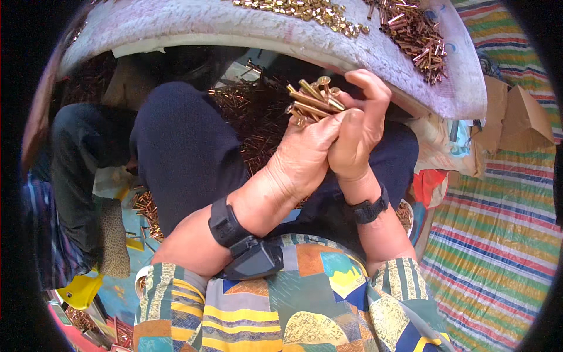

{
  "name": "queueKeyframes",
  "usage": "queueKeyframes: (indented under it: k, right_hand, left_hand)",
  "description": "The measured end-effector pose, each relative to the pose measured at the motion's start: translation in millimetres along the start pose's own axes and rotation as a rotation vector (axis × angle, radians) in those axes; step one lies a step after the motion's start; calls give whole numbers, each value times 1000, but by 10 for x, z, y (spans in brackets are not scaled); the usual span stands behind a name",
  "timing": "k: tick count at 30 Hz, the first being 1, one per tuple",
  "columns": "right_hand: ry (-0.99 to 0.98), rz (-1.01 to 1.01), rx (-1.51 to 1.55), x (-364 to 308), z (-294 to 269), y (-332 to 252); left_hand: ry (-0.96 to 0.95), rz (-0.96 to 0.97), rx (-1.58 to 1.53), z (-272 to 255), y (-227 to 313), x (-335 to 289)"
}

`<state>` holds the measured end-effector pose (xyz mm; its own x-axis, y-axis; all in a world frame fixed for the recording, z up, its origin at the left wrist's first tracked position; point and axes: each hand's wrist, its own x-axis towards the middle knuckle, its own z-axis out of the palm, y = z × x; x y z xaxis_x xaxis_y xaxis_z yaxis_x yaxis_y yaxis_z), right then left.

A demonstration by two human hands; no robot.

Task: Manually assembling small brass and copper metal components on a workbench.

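Note:
A bunch of long brass-coloured screws (316, 101) with flat round heads sticks up between my two hands, just beyond the table's near edge. My left hand (308, 144) is closed around the lower part of the bunch, its fingers mostly hidden underneath. Pressed against it from the right is my right hand (360, 132), its fingers curled by the screw heads and its thumb against the left one. Small gold-coloured metal pieces (311, 13) lie on the cloth-covered table (234, 29). A pile of loose copper-coloured screws (413, 41) lies to their right.
Many more screws (252, 141) lie below, between my knees. At the left, another person's leg (82, 141) is close to mine. A yellow plastic piece (81, 291) shows at lower left. Striped sheeting (492, 234) covers the right side, with brown cardboard (522, 123) on it.

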<state>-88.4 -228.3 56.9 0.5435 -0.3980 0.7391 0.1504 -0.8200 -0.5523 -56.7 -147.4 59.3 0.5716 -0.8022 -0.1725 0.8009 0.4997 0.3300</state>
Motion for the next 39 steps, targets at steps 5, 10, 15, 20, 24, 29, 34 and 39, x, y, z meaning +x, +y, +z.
queueKeyframes:
  k: [5, 10, 15, 20, 24, 29, 34, 39]
  right_hand:
    - [-36, 278, 214, 124, -135, -161]
    - [-411, 642, 581, 327, -311, -31]
    - [-527, 574, 588, 316, -262, -21]
    - [-349, 559, 440, 214, -173, -176]
    - [-197, 573, 419, 154, -63, -218]
    - [-62, 391, 440, 117, -23, -153]
    - [94, 370, 642, 315, -17, -176]
    - [-159, 597, 705, 420, -317, -27]
  left_hand:
    - [-14, -63, 158, -100, 169, 26]
    - [-107, -118, 274, -94, 283, -28]
    - [-168, -142, 464, -117, 306, -43]
    - [-108, -81, 476, -154, 277, -14]
    - [-97, 0, 493, -162, 239, 44]
    - [-83, 80, 495, -109, 227, 57]
    - [-101, -69, 492, -164, 209, 25]
    - [-173, -149, 407, -141, 304, 29]
